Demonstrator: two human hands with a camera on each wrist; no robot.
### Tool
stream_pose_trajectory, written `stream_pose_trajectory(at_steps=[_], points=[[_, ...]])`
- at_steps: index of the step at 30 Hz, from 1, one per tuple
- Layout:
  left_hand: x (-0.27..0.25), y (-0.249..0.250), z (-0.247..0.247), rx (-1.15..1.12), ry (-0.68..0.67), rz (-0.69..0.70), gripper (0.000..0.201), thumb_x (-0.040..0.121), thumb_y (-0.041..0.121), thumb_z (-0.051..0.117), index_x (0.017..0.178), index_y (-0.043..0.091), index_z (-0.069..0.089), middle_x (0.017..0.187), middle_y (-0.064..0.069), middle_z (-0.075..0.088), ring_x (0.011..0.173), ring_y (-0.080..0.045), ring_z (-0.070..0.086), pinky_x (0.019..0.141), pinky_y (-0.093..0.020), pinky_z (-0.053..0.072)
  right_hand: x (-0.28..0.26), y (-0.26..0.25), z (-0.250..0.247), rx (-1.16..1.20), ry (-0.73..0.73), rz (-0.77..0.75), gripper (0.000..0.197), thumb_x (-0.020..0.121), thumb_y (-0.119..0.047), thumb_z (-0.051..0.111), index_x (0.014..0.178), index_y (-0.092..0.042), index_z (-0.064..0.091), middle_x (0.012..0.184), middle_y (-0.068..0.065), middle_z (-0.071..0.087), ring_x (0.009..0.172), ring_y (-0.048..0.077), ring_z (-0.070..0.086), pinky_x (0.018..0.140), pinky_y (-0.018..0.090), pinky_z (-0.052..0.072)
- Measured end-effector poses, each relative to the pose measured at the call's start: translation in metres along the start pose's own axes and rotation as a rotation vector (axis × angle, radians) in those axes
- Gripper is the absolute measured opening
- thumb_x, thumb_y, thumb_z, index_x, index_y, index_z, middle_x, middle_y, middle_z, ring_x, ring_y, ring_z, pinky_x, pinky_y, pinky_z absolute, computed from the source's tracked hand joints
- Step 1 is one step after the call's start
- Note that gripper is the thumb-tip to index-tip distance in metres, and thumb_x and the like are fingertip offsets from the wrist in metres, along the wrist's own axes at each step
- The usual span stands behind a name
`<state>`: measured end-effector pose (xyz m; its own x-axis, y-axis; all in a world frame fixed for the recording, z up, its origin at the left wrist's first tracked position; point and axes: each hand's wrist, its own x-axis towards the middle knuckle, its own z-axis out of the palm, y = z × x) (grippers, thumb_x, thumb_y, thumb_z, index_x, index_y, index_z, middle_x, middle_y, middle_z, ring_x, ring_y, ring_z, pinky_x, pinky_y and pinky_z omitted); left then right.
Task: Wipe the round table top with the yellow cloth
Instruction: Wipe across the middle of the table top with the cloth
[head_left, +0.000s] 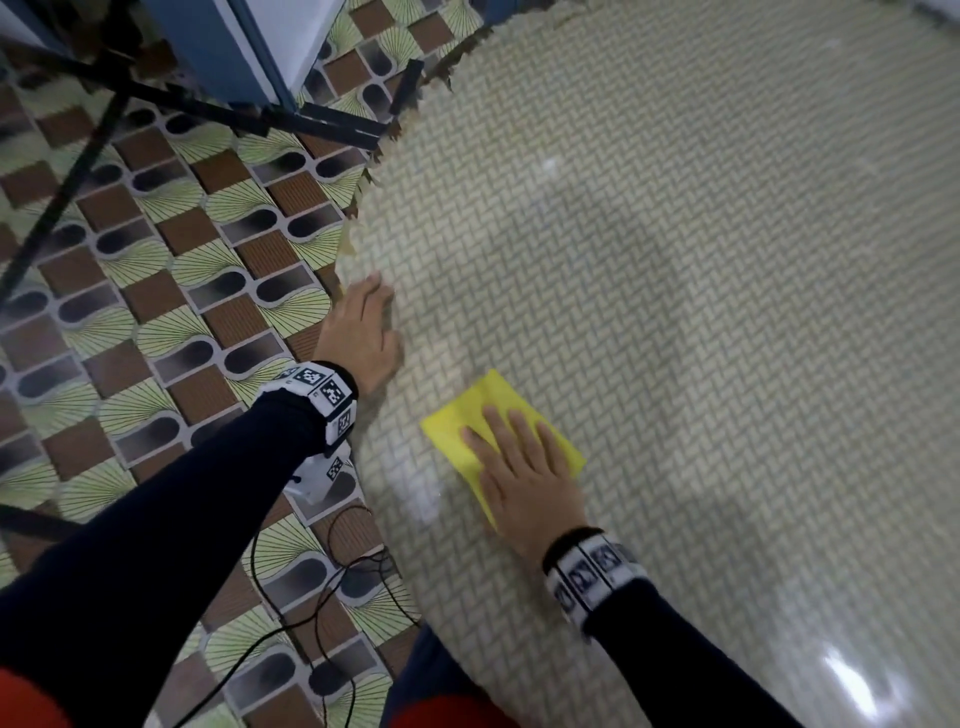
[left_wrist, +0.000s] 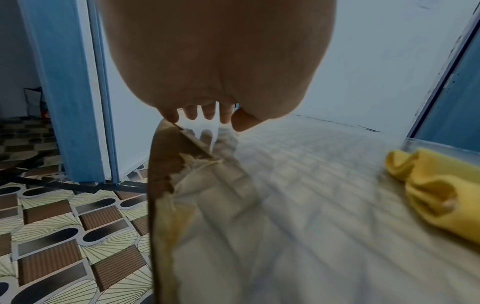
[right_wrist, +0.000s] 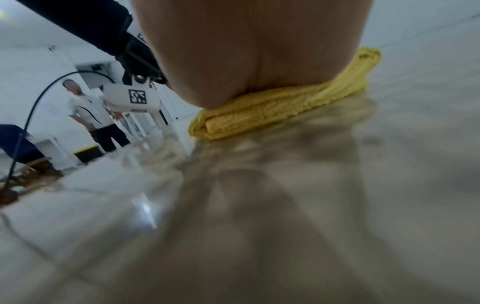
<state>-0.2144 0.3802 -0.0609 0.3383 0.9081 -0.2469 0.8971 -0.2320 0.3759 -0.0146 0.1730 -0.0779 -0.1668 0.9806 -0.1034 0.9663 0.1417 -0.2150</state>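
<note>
A folded yellow cloth (head_left: 470, 415) lies on the round table top (head_left: 701, 312), near its left edge. My right hand (head_left: 519, 462) presses flat on the cloth with straight, spread fingers. In the right wrist view the palm (right_wrist: 246, 61) sits on the cloth (right_wrist: 272, 111), and the fingers are hidden. My left hand (head_left: 363, 332) rests on the table's left rim with relaxed fingers and holds nothing. In the left wrist view its fingertips (left_wrist: 205, 115) touch the glossy top beside the torn edge covering (left_wrist: 176, 172), and the cloth (left_wrist: 436, 193) lies to the right.
The table top has a pale woven pattern with a frayed, torn edge (head_left: 358, 208). Patterned floor tiles (head_left: 156, 260) lie to the left, with black stand legs (head_left: 234, 111) and a blue door frame (head_left: 228, 47). A black cable (head_left: 322, 597) hangs by my left arm. A person (right_wrist: 88, 115) stands beyond the table.
</note>
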Motion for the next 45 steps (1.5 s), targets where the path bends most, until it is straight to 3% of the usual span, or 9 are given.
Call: stream_pose_trajectory(at_steps=[3,6,10,18,23,28,31,35,45], points=[[-0.015,0.009,0.003,0.005,0.003,-0.005,0.065,0.084,0.031,0.031,0.142,0.004,0.039,0.154,-0.014,0.029,0.142,-0.029,0.027,0.116,-0.047,0.023,-0.013,0.039,-0.014,-0.06,0.016,0.143,0.049,0.094,-0.039,0.038,0.142,-0.037,0.042,0.151,0.002,0.039,0.131,0.031,0.044,0.103,0.049,0.029],[-0.036,0.018,0.01,0.02,0.018,-0.021,0.055,0.092,0.027,0.037,0.142,0.006,0.039,0.154,-0.013,0.029,0.142,-0.028,0.027,0.116,-0.048,0.024,0.026,0.052,-0.024,-0.032,0.072,0.352,0.044,0.088,-0.045,0.043,0.128,-0.035,0.057,0.125,0.014,0.056,0.095,0.035,0.054,0.082,0.043,0.036],[-0.075,0.031,0.028,0.013,0.025,-0.039,0.063,0.086,0.036,0.027,0.143,0.01,0.038,0.154,-0.01,0.029,0.142,-0.025,0.026,0.117,-0.049,0.021,0.038,0.025,-0.017,-0.034,0.015,0.25,0.046,0.093,-0.044,0.035,0.126,-0.023,0.06,0.102,0.01,0.06,0.079,0.031,0.056,0.069,0.039,0.045],[-0.156,0.062,0.066,0.031,0.053,-0.083,0.067,0.085,0.038,0.03,0.146,0.009,0.035,0.156,-0.01,0.025,0.143,-0.025,0.024,0.115,-0.045,0.02,-0.122,0.039,-0.01,-0.052,0.047,0.135,0.046,0.089,-0.04,0.035,0.119,-0.019,0.064,0.096,0.007,0.062,0.073,0.028,0.06,0.049,0.035,0.048],[-0.193,0.083,0.083,-0.021,0.087,-0.062,0.068,0.084,0.037,0.027,0.143,0.007,0.036,0.153,-0.012,0.029,0.141,-0.026,0.027,0.117,-0.046,0.021,-0.147,0.076,-0.017,-0.093,0.071,0.288,0.045,0.093,-0.037,0.037,0.127,-0.019,0.059,0.103,0.013,0.062,0.082,0.035,0.06,0.062,0.044,0.049],[-0.228,0.092,0.09,-0.04,0.136,-0.055,0.064,0.084,0.031,0.029,0.14,0.002,0.038,0.152,-0.017,0.029,0.142,-0.03,0.025,0.118,-0.045,0.019,-0.1,0.043,-0.014,-0.107,-0.074,0.283,0.049,0.103,-0.035,0.03,0.15,-0.023,0.023,0.145,0.011,0.036,0.12,0.034,0.043,0.095,0.048,0.037],[-0.244,0.092,0.092,-0.054,0.122,-0.082,0.064,0.084,0.033,0.029,0.141,0.006,0.037,0.154,-0.015,0.026,0.143,-0.03,0.022,0.117,-0.048,0.02,-0.126,0.017,-0.001,-0.08,-0.044,0.143,0.048,0.101,-0.037,0.038,0.147,-0.021,0.034,0.135,0.012,0.047,0.112,0.035,0.051,0.09,0.049,0.042],[-0.248,0.084,0.095,-0.044,0.102,-0.084,0.055,0.09,0.028,0.04,0.141,0.008,0.038,0.154,-0.013,0.027,0.141,-0.03,0.027,0.114,-0.051,0.022,-0.149,0.03,0.013,-0.163,0.192,0.025,0.046,0.092,-0.045,0.04,0.129,-0.025,0.059,0.108,0.006,0.061,0.086,0.029,0.057,0.071,0.038,0.046],[-0.236,0.061,0.082,-0.054,0.096,-0.082,0.06,0.085,0.031,0.035,0.141,0.009,0.039,0.153,-0.011,0.028,0.14,-0.029,0.028,0.112,-0.049,0.024,-0.087,-0.006,0.008,-0.033,-0.012,0.107,0.045,0.1,-0.035,0.042,0.143,-0.027,0.041,0.149,0.004,0.038,0.126,0.035,0.039,0.099,0.049,0.032]])
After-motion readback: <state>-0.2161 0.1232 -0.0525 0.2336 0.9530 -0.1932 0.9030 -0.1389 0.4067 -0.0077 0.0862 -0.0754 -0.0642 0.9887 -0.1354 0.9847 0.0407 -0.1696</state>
